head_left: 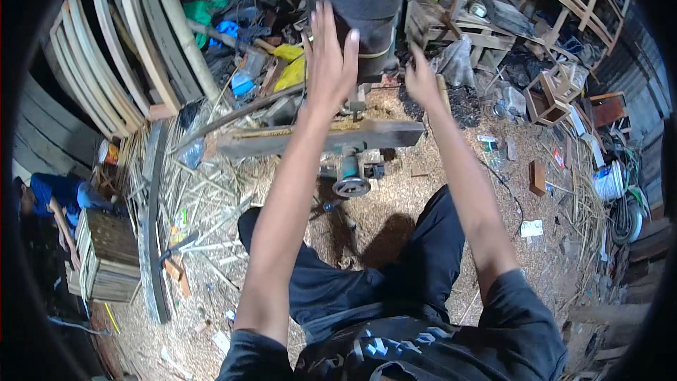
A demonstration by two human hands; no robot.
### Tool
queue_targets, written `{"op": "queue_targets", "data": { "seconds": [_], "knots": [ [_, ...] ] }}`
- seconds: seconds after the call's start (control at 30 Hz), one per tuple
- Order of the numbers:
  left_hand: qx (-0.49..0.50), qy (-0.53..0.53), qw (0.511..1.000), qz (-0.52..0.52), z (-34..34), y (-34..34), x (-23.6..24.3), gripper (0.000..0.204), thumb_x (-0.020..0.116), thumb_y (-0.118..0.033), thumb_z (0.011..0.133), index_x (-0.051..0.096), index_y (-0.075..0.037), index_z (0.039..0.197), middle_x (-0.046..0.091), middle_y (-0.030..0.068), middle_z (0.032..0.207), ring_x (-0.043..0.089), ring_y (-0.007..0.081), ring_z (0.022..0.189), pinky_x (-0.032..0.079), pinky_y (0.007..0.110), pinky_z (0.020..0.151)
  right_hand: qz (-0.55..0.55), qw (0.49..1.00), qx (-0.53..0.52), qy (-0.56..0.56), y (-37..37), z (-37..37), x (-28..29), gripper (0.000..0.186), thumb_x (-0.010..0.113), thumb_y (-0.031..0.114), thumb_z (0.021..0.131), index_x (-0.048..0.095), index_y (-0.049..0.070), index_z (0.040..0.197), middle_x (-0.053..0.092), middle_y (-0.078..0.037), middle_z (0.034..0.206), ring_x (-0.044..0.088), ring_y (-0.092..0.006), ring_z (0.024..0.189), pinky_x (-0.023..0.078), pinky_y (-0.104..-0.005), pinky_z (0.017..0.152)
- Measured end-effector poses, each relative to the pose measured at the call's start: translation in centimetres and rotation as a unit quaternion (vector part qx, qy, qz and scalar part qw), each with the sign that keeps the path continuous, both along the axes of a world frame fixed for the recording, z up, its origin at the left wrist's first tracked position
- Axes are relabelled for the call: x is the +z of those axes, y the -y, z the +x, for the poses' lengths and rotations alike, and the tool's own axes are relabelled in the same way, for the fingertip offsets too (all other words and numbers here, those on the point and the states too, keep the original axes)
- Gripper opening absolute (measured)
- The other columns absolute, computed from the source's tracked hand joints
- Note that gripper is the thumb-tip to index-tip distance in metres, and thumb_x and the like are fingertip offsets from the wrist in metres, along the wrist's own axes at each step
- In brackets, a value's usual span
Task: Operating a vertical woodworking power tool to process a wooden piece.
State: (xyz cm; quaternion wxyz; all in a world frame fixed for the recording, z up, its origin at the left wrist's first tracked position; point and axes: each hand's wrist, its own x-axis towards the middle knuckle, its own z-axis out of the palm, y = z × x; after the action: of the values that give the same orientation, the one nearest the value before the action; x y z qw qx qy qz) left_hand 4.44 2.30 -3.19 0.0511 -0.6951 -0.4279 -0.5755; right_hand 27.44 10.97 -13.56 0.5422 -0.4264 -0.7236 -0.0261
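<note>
In front of me stands a machine with a dark cylindrical housing (363, 0) that has a yellowish band low on its side. My left hand (330, 70) is raised before its left side, fingers stretched out and nothing held; whether it touches the housing I cannot tell. To the right of the housing, my right hand (423, 85) is closed round something dark and blurred, which I cannot make out. Below both hands, a wooden beam (317, 140) lies across the machine. Under the beam is a round handwheel (351, 187) on a greenish mount.
Curved wooden pieces (92, 63) lean at the far left. A person in blue (60, 197) is beside stacked boards (109, 254). Wood shavings and thin strips (204, 219) litter the floor. A wooden rack (479, 28) and a white bucket (608, 180) are on the right.
</note>
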Motion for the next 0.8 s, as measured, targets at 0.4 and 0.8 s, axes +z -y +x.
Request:
{"op": "queue_targets", "data": {
  "seconds": [0.4, 0.8],
  "knots": [
    [0.168, 0.096, 0.837, -0.512, -0.7, 12.5, -36.2, 0.058, 0.02, -0.042, 0.103, 0.03, -0.007, 0.148, 0.025, 0.0195, 0.156, 0.02, 0.0338, 0.146, 0.005, 0.056, 0.117, -0.528, 0.827, 0.19, -0.027, 19.7, -7.0, -22.2, 0.074, 0.027, 0.054, 0.101, 0.025, -0.003, 0.147, 0.042, -0.03, 0.141, 0.039, -0.0387, 0.135, 0.03, -0.0409, 0.112],
    [0.256, 0.028, 0.878, -0.402, -2.3, 12.3, -37.8, 0.052, 0.024, -0.037, 0.104, 0.039, -0.007, 0.143, 0.032, 0.0185, 0.153, 0.018, 0.0318, 0.147, 0.005, 0.06, 0.116, -0.541, 0.815, 0.205, 0.007, 19.4, -7.7, -22.4, 0.08, 0.024, 0.061, 0.099, 0.007, 0.003, 0.151, 0.025, -0.028, 0.15, 0.026, -0.0397, 0.141, 0.024, -0.0461, 0.115]
  ]
}}
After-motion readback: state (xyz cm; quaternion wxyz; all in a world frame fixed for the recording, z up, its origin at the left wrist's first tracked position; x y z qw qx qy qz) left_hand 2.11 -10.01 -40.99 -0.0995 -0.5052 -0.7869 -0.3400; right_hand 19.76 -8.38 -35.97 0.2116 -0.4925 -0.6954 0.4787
